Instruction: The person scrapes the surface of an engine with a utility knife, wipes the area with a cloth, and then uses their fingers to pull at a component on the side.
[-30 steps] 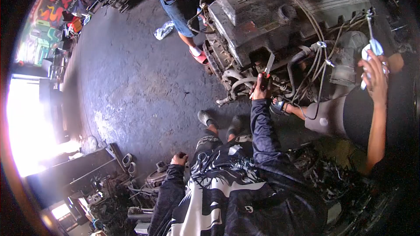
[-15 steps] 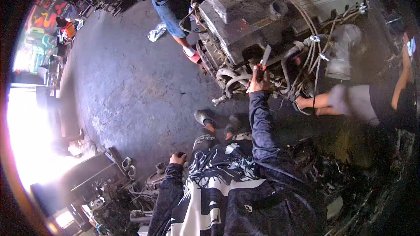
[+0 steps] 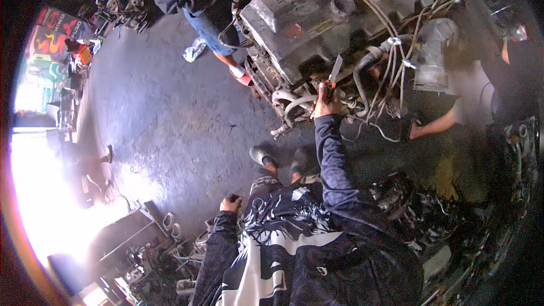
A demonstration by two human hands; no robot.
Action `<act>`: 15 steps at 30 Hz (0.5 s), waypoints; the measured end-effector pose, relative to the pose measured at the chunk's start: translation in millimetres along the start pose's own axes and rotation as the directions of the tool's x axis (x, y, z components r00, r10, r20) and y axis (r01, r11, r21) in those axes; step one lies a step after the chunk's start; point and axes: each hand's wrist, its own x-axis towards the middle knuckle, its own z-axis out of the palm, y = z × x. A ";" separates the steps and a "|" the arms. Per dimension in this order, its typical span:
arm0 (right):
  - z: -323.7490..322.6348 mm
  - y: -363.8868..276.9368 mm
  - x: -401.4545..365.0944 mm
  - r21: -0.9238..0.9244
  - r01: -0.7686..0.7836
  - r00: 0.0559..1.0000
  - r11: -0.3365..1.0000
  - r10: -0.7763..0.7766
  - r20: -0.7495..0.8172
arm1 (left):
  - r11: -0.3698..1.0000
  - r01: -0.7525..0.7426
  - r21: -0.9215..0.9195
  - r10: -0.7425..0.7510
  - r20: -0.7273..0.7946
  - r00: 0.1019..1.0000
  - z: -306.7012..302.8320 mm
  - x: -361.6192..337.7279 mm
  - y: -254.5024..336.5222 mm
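My right hand (image 3: 327,102) is closed around the handle of a knife (image 3: 335,69), whose pale blade points up and away from me. A bit of red shows on the handle at my fingers. The hand is at the near side of a large engine (image 3: 306,39), over its hoses and wiring, and the blade overlaps the edge of the grey valve cover. Grey curved hoses (image 3: 289,105) lie just left of this hand. My left hand (image 3: 230,204) hangs low by my side, fingers curled in, away from the engine.
One person (image 3: 207,17) stands at the engine's far left side; another (image 3: 481,90) is at the right. A corrugated air duct (image 3: 432,59) and bundled cables (image 3: 401,68) lie on the engine's right. Piled engine parts (image 3: 408,204) sit close on my right. A crumpled plastic bag (image 3: 194,50) lies on the floor.
The view has shifted, so the engine sits a little further left and up. The person at the right has stepped away from the engine. My right hand keeps the knife; my left stays low.
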 end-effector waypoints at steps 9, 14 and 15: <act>-14.7 0.1 -9.1 -0.035 0.012 1.000 0.999 -0.013 -0.014 | 0.993 0.119 0.026 -0.121 0.057 0.991 -8.0 -18.1 6.8; -31.0 -13.6 -5.3 0.049 -0.200 0.960 0.979 0.186 0.210 | 0.999 0.038 -0.009 -0.038 0.016 0.999 5.4 -5.6 -26.9; -40.7 -3.5 0.7 -0.026 -0.153 0.968 0.988 0.155 0.197 | 1.000 0.012 0.028 -0.012 0.001 1.000 0.0 -8.4 -17.5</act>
